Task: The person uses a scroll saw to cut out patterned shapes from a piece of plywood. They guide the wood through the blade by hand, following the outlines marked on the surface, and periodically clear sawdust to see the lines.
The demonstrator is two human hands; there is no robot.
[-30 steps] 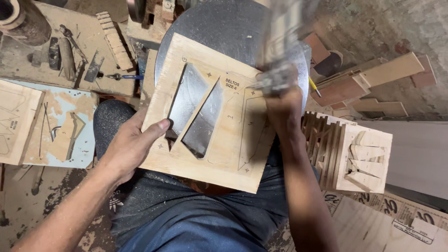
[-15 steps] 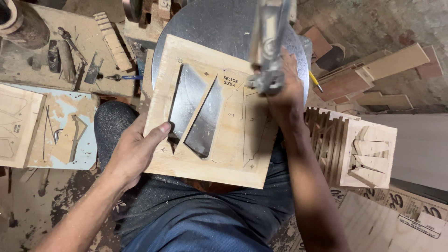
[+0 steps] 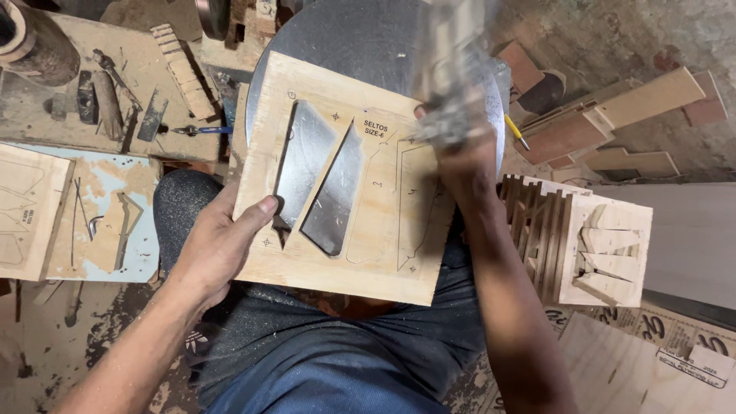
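Gripped at its lower-left edge by the left hand [image 3: 222, 245], thumb on top, the plywood panel [image 3: 345, 180] is steadied at mid-frame on the round metal surface [image 3: 345, 38]; the right hand [image 3: 460, 157] is pressed flat beside the blurred saw head [image 3: 456, 69], closed on nothing.

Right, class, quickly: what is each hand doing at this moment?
Left hand: grips the near left edge of the plywood board, thumb on top.
Right hand: rests on the board beside the blurred saw head; its fingers are hidden, so its grip cannot be told.
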